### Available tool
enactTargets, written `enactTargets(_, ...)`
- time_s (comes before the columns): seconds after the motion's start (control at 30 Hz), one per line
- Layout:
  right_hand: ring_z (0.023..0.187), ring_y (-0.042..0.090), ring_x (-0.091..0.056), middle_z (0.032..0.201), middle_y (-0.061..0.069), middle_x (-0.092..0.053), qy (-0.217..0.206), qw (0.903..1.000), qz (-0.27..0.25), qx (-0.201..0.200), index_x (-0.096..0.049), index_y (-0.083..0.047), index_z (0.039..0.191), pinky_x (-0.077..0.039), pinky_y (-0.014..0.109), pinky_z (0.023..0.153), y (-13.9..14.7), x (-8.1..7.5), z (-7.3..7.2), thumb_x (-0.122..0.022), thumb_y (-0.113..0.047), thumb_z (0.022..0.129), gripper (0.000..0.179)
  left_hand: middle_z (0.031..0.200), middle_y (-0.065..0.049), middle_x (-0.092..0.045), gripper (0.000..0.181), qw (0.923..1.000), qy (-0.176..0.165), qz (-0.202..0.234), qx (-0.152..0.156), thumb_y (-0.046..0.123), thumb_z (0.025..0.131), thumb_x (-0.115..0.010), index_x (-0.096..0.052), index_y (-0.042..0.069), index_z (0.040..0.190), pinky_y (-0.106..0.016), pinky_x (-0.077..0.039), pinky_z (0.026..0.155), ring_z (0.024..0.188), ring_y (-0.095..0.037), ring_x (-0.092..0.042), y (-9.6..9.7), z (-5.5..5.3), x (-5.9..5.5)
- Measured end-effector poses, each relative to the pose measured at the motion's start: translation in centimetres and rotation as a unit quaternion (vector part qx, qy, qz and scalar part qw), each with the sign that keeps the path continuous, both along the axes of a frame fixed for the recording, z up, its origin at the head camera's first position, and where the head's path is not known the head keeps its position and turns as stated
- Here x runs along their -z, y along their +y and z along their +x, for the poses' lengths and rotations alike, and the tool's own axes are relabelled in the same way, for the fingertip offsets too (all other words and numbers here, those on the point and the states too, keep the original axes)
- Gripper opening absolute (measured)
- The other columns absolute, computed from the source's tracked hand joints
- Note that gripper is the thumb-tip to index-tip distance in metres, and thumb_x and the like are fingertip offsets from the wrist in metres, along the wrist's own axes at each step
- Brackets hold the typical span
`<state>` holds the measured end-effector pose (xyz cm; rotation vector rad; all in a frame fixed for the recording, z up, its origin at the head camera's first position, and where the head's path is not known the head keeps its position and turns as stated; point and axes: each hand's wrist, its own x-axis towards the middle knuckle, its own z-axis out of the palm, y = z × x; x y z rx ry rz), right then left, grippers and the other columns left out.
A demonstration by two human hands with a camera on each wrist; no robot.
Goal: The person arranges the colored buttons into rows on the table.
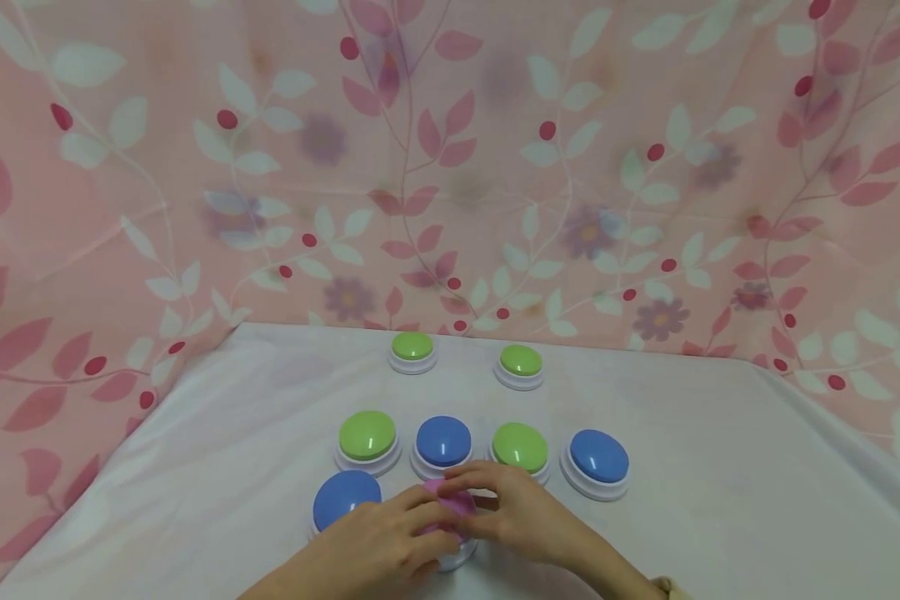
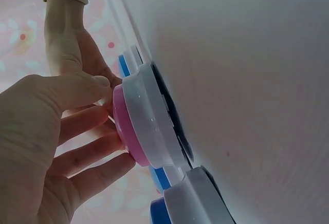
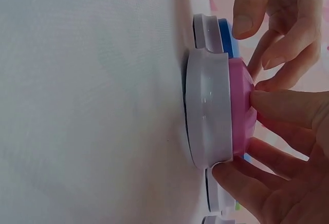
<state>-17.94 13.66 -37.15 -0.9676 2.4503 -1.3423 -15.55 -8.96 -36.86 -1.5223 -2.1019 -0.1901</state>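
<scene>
Near the front of a bench draped in smooth white cloth (image 1: 720, 500): a round push button with a glossy pink dome and a stepped white plastic base (image 3: 239, 124), dome up, between two bare hands. Reaching in from its left, the left hand (image 1: 390, 533), fingers spread and gently bent, tips touching the pink dome. Cannot tell a firm hold from a light touch there. Reaching in from the opposite side, the right hand (image 1: 521, 512), fingers parted and curved round the same button, one tip on the pink dome, another lower down against the white base.

Just left of the pink dome, partly covered by the left hand, a round blue-domed button on a white base (image 1: 342, 500). Behind, in a loose row from left to right: a round lime-green-domed button on a white base (image 1: 367, 436), a second blue button (image 1: 444, 442), a second green button (image 1: 520, 446) just beyond the right hand, and a third blue button (image 1: 598, 457).

Farther back, apart from each other, a third green button (image 1: 412, 346) at left and a fourth green button (image 1: 521, 360) at right. Behind the right wrist, a beige sleeve (image 1: 667, 586). Beyond the bench, a hanging pink fabric printed with leaves, red berries and purple flowers (image 1: 450, 192).
</scene>
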Motion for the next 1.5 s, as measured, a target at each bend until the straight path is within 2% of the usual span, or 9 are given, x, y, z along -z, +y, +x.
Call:
enactTargets(0.23,0.124,0.022,-0.055,0.127,0.004,-0.065,0.012,0.9999,0.002,-0.005,-0.071,-0.013,0.12,-0.051,0.03,0.098,0.3,-0.2,0.0,-0.073,-0.013,0.089,0.031,0.116,0.007,-0.067,0.03,0.9997,-0.017,-0.014,0.005,0.024,0.08,-0.082,-0.07,0.021,0.108,-0.016,-0.054,0.082,0.112,-0.013,-0.061,0.0,-0.1,-0.1)
enactTargets(0.4,0.125,0.022,-0.053,0.127,0.003,-0.064,0.001,1.0,-0.007,-0.004,-0.071,-0.011,0.121,-0.05,0.03,0.098,0.3,-0.3,0.0,-0.072,-0.015,0.09,0.03,0.115,0.008,-0.067,0.03,0.9995,-0.023,-0.02,0.001,0.025,0.082,-0.08,-0.07,0.021,0.11,-0.014,-0.053,0.078,0.111,-0.012,-0.06,0.0,-0.2,-0.2)
enactTargets(0.67,0.124,0.02,-0.055,0.128,0.002,-0.064,-0.01,0.9999,-0.003,0.001,-0.07,-0.012,0.122,-0.051,0.035,0.098,0.3,-0.7,0.1,-0.071,-0.016,0.091,0.032,0.109,0.008,-0.066,0.032,0.9998,-0.01,-0.018,-0.004,0.028,0.081,-0.081,-0.07,0.022,0.11,-0.011,-0.052,0.074,0.106,-0.009,-0.06,-0.1,-0.1,-0.2)
enactTargets(0.87,0.124,0.022,-0.055,0.129,-0.001,-0.063,-0.03,0.9993,0.013,0.014,-0.07,-0.018,0.121,-0.051,0.039,0.098,0.5,-1.3,0.0,-0.071,-0.019,0.091,0.03,0.109,0.008,-0.067,0.031,0.9995,-0.021,-0.022,-0.002,0.027,0.082,-0.08,-0.069,0.022,0.11,-0.011,-0.051,0.075,0.105,-0.009,-0.061,-0.1,-0.1,-0.5)
enactTargets(1.0,0.124,0.023,-0.055,0.128,-0.001,-0.063,-0.027,0.9994,0.007,0.019,-0.07,-0.016,0.12,-0.052,0.038,0.097,0.6,-1.5,0.0,-0.071,-0.019,0.091,0.029,0.11,0.007,-0.067,0.031,0.9992,-0.033,-0.025,0.002,0.026,0.083,-0.08,-0.068,0.021,0.112,-0.01,-0.052,0.076,0.105,-0.009,-0.061,-0.1,-0.1,-0.7)
enactTargets(1.07,0.123,0.023,-0.056,0.127,-0.001,-0.063,-0.021,0.9995,0.002,0.022,-0.07,-0.014,0.12,-0.052,0.037,0.097,0.9,-1.6,0.1,-0.071,-0.019,0.091,0.029,0.11,0.007,-0.067,0.033,0.9995,-0.029,-0.015,0.006,0.026,0.082,-0.081,-0.068,0.021,0.112,-0.011,-0.052,0.076,0.106,-0.009,-0.061,0.0,-0.1,-0.7)
enactTargets(1.3,0.123,0.022,-0.057,0.125,-0.003,-0.064,-0.01,0.9988,-0.017,0.044,-0.069,-0.011,0.121,-0.052,0.036,0.097,1.5,-2.5,-0.1,-0.07,-0.017,0.092,0.03,0.108,0.006,-0.067,0.041,0.9974,0.025,0.057,0.037,0.022,0.071,-0.087,-0.069,0.021,0.108,-0.013,-0.053,0.078,0.104,-0.01,-0.062,0.2,-0.5,-1.0)
enactTargets(1.4,0.124,0.021,-0.056,0.125,-0.005,-0.064,0.001,0.9986,-0.018,0.05,-0.069,-0.013,0.121,-0.051,0.039,0.098,1.6,-2.7,-0.4,-0.071,-0.017,0.091,0.03,0.109,0.005,-0.067,0.043,0.9957,0.014,0.082,0.04,0.021,0.068,-0.089,-0.07,0.019,0.107,-0.016,-0.053,0.082,0.105,-0.01,-0.061,0.2,-0.6,-1.4)
enactTargets(1.5,0.125,0.02,-0.056,0.125,-0.006,-0.065,0.017,0.9983,-0.017,0.053,-0.069,-0.015,0.121,-0.048,0.043,0.102,1.8,-2.7,-0.8,-0.071,-0.016,0.091,0.031,0.113,0.004,-0.065,0.046,0.9945,-0.013,0.099,0.031,0.018,0.068,-0.089,-0.069,0.017,0.109,-0.02,-0.053,0.088,0.108,-0.011,-0.06,0.3,-0.5,-2.0)
